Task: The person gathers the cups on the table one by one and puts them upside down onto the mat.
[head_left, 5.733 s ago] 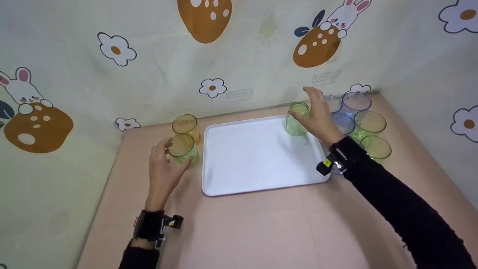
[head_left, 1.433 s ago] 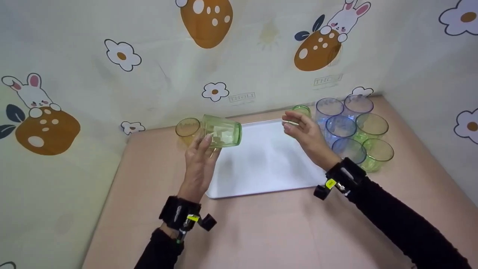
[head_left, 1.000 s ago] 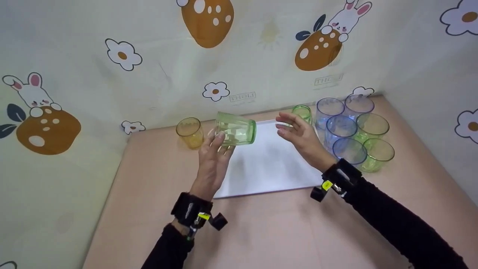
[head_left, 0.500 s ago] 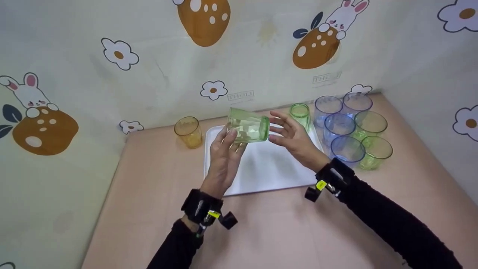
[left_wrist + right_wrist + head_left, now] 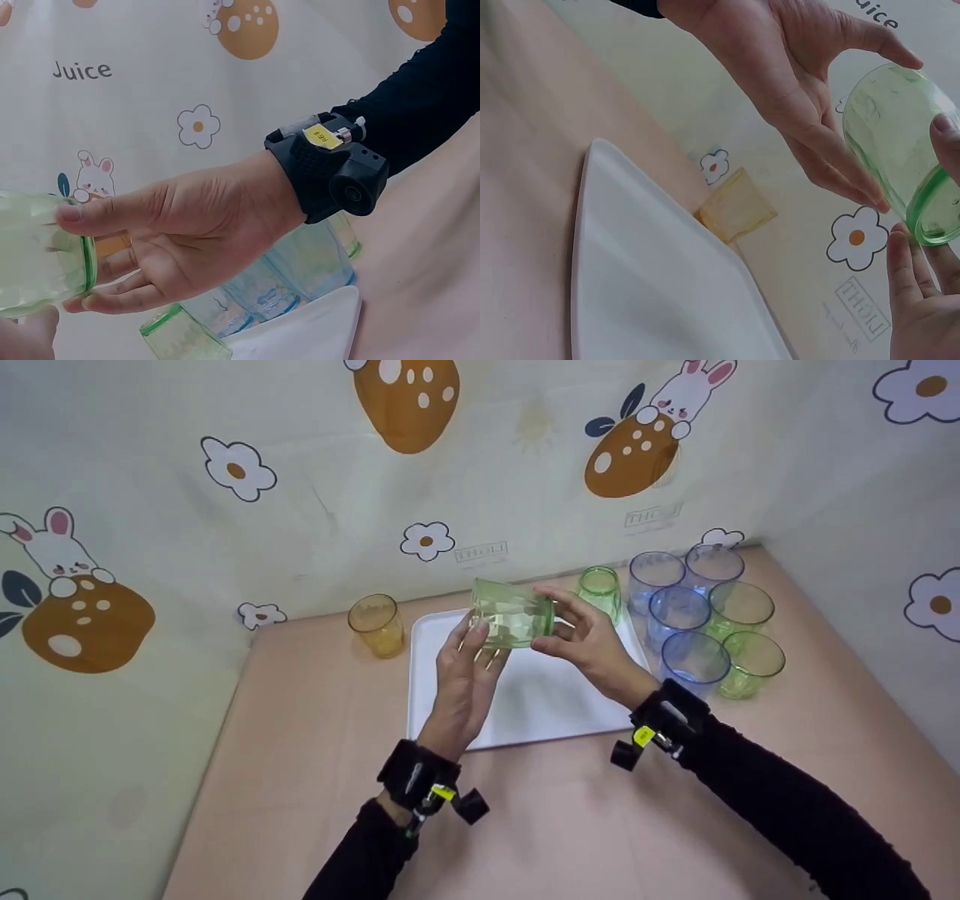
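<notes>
A clear green glass (image 5: 510, 619) lies on its side in the air above the white tray (image 5: 555, 690), its mouth to the left and its thick base to the right. My left hand (image 5: 461, 682) grips it near the mouth, thumb in front. My right hand (image 5: 589, 641) has its thumb and fingers about the base end. The right wrist view shows both hands on the glass (image 5: 889, 127) from opposite ends. Another green glass (image 5: 600, 592) stands on the tray's back right corner, seemingly base up.
A yellow glass (image 5: 376, 626) stands left of the tray. On the right, several blue glasses (image 5: 679, 615) stand mouth up beside two green glasses (image 5: 752, 660). A patterned cloth wall (image 5: 300, 525) closes off the back of the pink table (image 5: 540, 810).
My left hand has lifted the green glass from the left side, tipped it sideways and carried it right. The right hand has left the glass on the tray and taken hold of this one's base.
</notes>
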Motion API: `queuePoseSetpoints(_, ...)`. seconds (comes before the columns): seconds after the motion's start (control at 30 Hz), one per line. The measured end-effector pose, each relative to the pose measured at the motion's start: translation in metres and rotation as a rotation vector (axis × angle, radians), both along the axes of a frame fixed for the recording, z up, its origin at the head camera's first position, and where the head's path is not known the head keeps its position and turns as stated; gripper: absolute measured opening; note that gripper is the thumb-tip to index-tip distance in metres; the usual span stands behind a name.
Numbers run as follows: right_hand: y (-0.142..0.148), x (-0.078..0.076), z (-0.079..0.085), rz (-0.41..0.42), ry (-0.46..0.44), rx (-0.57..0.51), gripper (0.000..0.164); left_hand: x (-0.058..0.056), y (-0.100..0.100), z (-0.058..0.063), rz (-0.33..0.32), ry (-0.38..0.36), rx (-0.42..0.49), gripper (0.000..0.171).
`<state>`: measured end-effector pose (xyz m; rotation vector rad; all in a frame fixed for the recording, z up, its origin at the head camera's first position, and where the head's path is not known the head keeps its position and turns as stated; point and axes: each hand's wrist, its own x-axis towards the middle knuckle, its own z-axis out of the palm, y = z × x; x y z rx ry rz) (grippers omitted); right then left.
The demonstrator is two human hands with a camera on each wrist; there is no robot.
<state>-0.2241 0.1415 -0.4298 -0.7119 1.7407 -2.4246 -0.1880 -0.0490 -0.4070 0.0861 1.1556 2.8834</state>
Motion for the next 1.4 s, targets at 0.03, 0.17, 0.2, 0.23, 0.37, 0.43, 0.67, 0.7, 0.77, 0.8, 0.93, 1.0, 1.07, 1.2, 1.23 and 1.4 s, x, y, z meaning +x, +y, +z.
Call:
queuePoseSetpoints(0.03, 0.0, 0.0, 0.0, -0.003, 0.001, 0.002, 0.073, 0.0, 0.0, 0.0, 0.0, -0.002, 0.0, 0.108)
queuePoseSetpoints(0.17, 0.0, 0.001, 0.0, -0.005, 0.005, 0.003, 0.072, 0.001, -0.001, 0.0, -0.004, -0.004, 0.005, 0.111)
queuePoseSetpoints(0.2, 0.0, 0.001, 0.0, -0.006, 0.005, 0.003, 0.072, 0.0, -0.001, 0.0, -0.004, -0.005, 0.005, 0.113)
queuePoseSetpoints(0.23, -0.001, 0.001, 0.0, -0.006, 0.007, 0.005, 0.072, 0.001, -0.001, -0.001, -0.004, -0.005, 0.004, 0.113)
queuePoseSetpoints(0.37, -0.002, 0.002, 0.0, -0.004, 0.007, 0.014, 0.072, 0.001, -0.004, -0.002, -0.01, -0.005, -0.004, 0.107)
queuePoseSetpoints(0.43, -0.003, 0.002, -0.001, -0.007, 0.006, 0.02, 0.073, 0.001, -0.005, -0.003, -0.019, -0.008, -0.009, 0.104)
queuePoseSetpoints(0.67, -0.002, 0.002, 0.0, -0.039, 0.011, 0.035, 0.071, 0.004, -0.01, -0.005, -0.088, -0.054, -0.08, 0.115)
queuePoseSetpoints(0.7, -0.002, 0.001, 0.0, -0.045, 0.008, 0.032, 0.071, 0.005, -0.012, -0.007, -0.099, -0.067, -0.102, 0.116)
queuePoseSetpoints(0.77, -0.001, 0.0, 0.0, -0.062, 0.002, 0.026, 0.07, 0.006, -0.015, -0.01, -0.123, -0.085, -0.142, 0.111)
queuePoseSetpoints(0.8, 0.0, -0.001, 0.0, -0.072, -0.004, 0.025, 0.07, 0.006, -0.016, -0.012, -0.133, -0.094, -0.164, 0.107)
queuePoseSetpoints(0.93, 0.003, -0.004, 0.002, -0.119, -0.017, 0.041, 0.07, 0.007, -0.02, -0.019, -0.183, -0.102, -0.237, 0.084)
queuePoseSetpoints(1.0, 0.005, -0.006, 0.002, -0.141, -0.018, 0.051, 0.07, 0.007, -0.021, -0.022, -0.21, -0.084, -0.29, 0.078)
queuePoseSetpoints(1.07, 0.006, -0.009, 0.001, -0.161, -0.018, 0.056, 0.07, 0.008, -0.023, -0.025, -0.235, -0.064, -0.35, 0.074)
queuePoseSetpoints(1.2, 0.01, -0.013, -0.001, -0.198, -0.027, 0.058, 0.071, 0.011, -0.026, -0.028, -0.288, -0.016, -0.486, 0.073)
queuePoseSetpoints(1.23, 0.011, -0.013, -0.002, -0.208, -0.033, 0.06, 0.071, 0.012, -0.027, -0.029, -0.305, -0.007, -0.513, 0.073)
queuePoseSetpoints(1.4, 0.014, -0.018, -0.004, -0.242, -0.047, 0.071, 0.072, 0.014, -0.035, -0.033, -0.402, 0.095, -0.728, 0.074)
